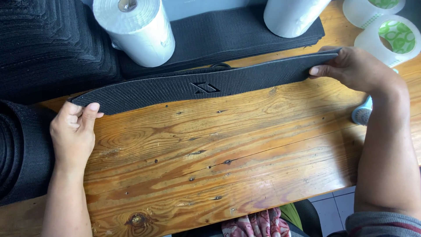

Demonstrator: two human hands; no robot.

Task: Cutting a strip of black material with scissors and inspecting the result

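A long black ribbed foam strip [197, 85] with an embossed mark at its middle is held up on edge over the wooden table [228, 145]. My left hand [74, 129] pinches its left end between thumb and fingers. My right hand [355, 68] grips its right end, thumb on the near face. The strip runs slantwise from lower left to upper right.
Stacks of the same black foam pieces lie at the left [48, 48] and along the back [228, 35]. Two white rolls [136, 30] [291, 15] stand on them. Clear tape rolls [390, 37] sit at the far right, with a small blue-white object [362, 113] by my right wrist.
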